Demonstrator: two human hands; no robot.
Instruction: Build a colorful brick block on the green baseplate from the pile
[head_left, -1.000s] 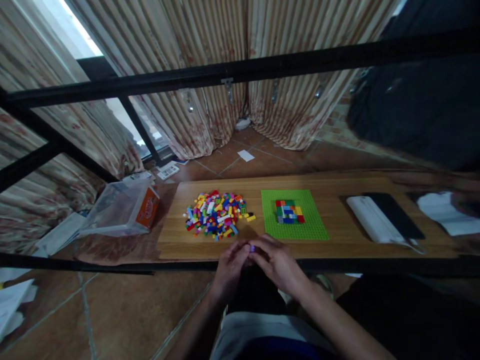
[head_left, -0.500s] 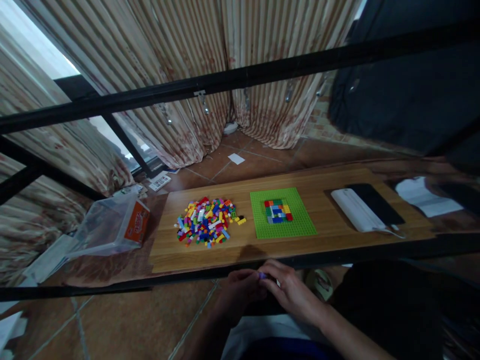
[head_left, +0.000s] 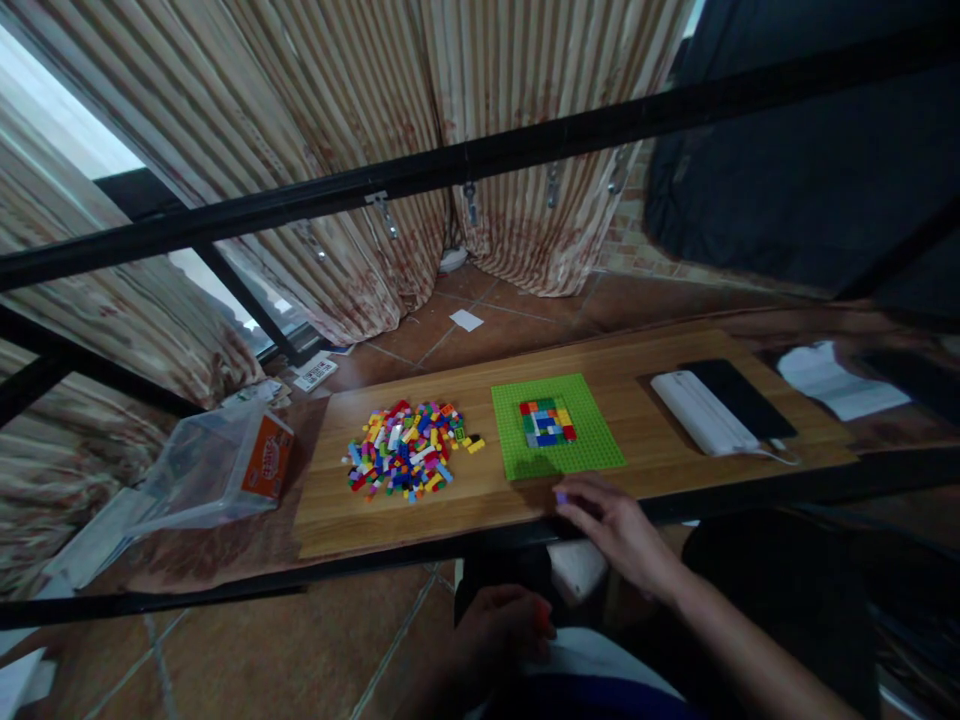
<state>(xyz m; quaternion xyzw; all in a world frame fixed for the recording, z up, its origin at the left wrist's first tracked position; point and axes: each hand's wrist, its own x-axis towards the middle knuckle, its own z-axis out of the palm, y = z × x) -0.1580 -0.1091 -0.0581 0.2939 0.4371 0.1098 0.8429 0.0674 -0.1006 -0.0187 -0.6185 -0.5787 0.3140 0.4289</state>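
Right hand (head_left: 611,525) pinches purple brick (head_left: 562,497) near green baseplate (head_left: 600,437); left hand (head_left: 501,628), dim, at orange-red piece (head_left: 541,614), grip unclear. Brick pile (head_left: 405,450) on worktop (head_left: 352,520).

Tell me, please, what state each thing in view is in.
Right hand, pinching purple brick.
Left hand, fingers curled on reddish piece.
Loose bricks, heaped.
Green baseplate, flat, partly covered.
Brick build, low, on baseplate.
White device, flat, cable at end.
Black slab, flat, dark.
Clear bin, lid unclear.
Curtains, hanging, parted.
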